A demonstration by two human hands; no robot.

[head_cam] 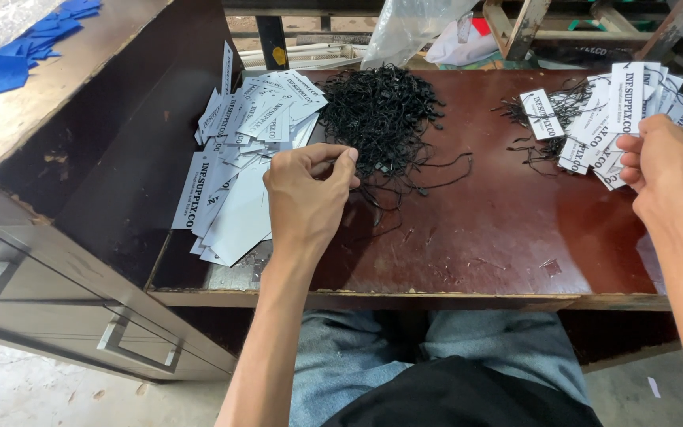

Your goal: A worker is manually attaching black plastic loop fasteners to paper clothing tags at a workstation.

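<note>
Pinching thin black string (333,164) in left hand (306,202), grip nearly shut, beside black string heap (381,111) near worktop (484,229) back edge. Right hand (666,170) grips white tag bunch (622,111) at right edge. Loose tags (239,158) piled at left edge, easy to reach.

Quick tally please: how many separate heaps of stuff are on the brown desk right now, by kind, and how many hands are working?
Heaps of loose white tags: 1
Heaps of black strings: 1
Heaps of tags with strings on: 1
Hands: 2, the left hand at the black strings, the right hand at the strung tags
Total: 3 heaps on the desk, 2 hands
</note>
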